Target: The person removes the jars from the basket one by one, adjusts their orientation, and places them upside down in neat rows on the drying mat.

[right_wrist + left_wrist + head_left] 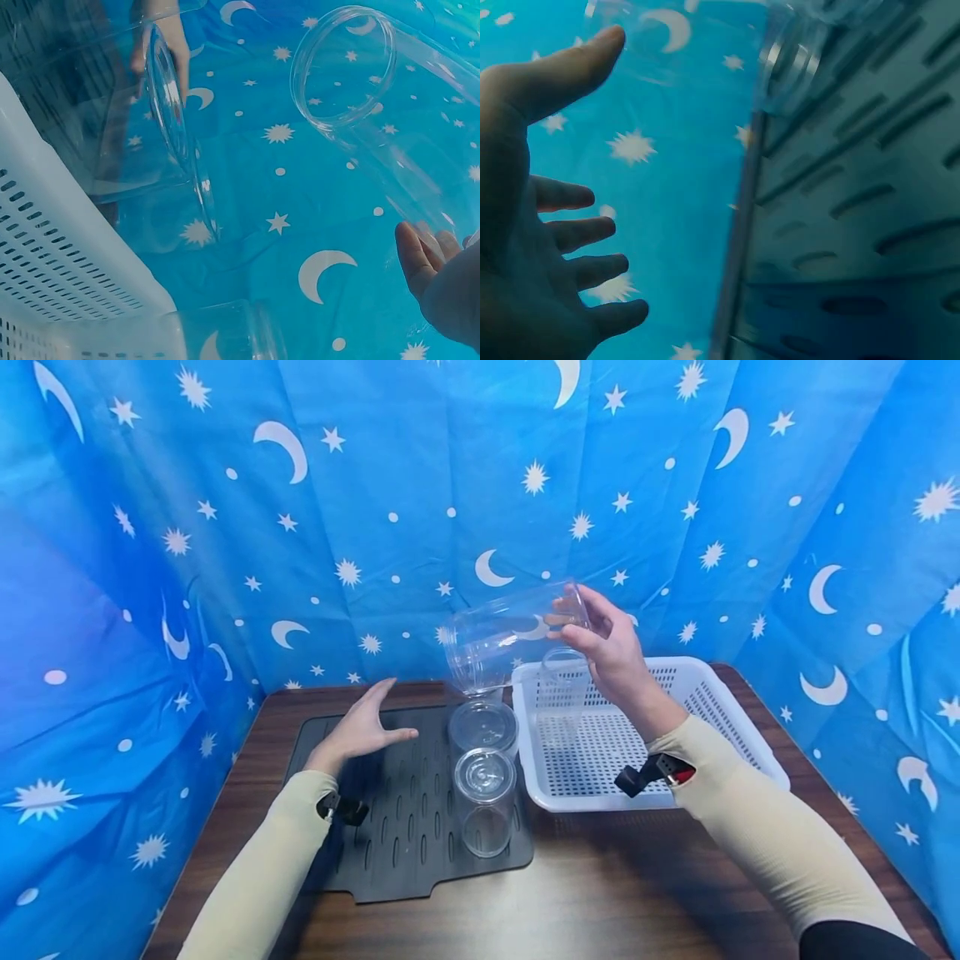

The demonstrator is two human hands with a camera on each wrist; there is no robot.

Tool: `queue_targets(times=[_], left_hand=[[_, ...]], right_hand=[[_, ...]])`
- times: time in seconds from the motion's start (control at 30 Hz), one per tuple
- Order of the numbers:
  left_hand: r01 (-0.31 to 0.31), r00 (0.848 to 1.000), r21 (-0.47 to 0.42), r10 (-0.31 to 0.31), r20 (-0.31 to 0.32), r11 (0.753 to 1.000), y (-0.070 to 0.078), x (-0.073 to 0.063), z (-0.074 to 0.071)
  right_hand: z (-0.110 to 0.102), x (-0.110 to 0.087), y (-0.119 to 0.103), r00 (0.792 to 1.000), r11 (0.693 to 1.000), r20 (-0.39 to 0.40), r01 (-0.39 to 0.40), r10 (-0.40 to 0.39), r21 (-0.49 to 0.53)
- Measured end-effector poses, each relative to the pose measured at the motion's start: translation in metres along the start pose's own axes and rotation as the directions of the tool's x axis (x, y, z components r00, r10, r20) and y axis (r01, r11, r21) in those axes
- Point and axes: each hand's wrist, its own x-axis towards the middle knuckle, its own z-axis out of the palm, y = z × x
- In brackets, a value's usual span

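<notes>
A clear plastic jar (510, 635) is held up in the air by my right hand (611, 647), thumb and fingers gripping its right end. It lies nearly sideways, its left end lower, and a ringed round end (343, 67) shows in the right wrist view. My left hand (363, 727) hovers above the dark grey mat (397, 827), thumb spread from straight fingers, holding nothing. On the mat's right side several clear jars stand in a row, the nearest jar (486, 802) in front. Another clear jar (562, 693) is in the white basket (532, 777).
The mat and perforated basket sit side by side on a brown wooden table (600, 893), the mat on the left. A blue curtain (420, 510) with white moons and stars hangs behind the table and at both sides.
</notes>
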Motion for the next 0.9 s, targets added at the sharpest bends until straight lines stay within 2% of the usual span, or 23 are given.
queue_targets(times=[0.13, 0.3, 0.57, 0.73, 0.9], left_hand=[[0.034, 0.999, 0.046, -0.035, 0.015, 0.998, -0.011, -0.001, 0.005], [0.063, 0.995, 0.126, -0.072, 0.067, 0.990, -0.021, -0.002, 0.009], [0.106, 0.978, 0.223, -0.142, 0.150, 0.969, -0.033, -0.008, 0.019], [0.129, 0.971, 0.236, -0.171, 0.167, 0.963, -0.036, -0.013, 0.022], [0.131, 0.966, 0.270, -0.184, 0.181, 0.954, -0.040, -0.014, 0.027]], right_hand=[[0.005, 0.003, -0.004, 0.999, 0.992, -0.001, -0.039, 0.039, -0.121], [0.011, 0.009, -0.011, 0.998, 0.958, 0.017, -0.050, 0.057, -0.281], [0.023, 0.019, -0.013, 0.996, 0.941, 0.067, -0.035, 0.061, -0.335], [0.029, 0.026, -0.012, 0.996, 0.931, 0.080, -0.007, 0.038, -0.366], [0.037, 0.033, -0.010, 0.993, 0.914, 0.104, -0.011, 0.058, -0.405]])
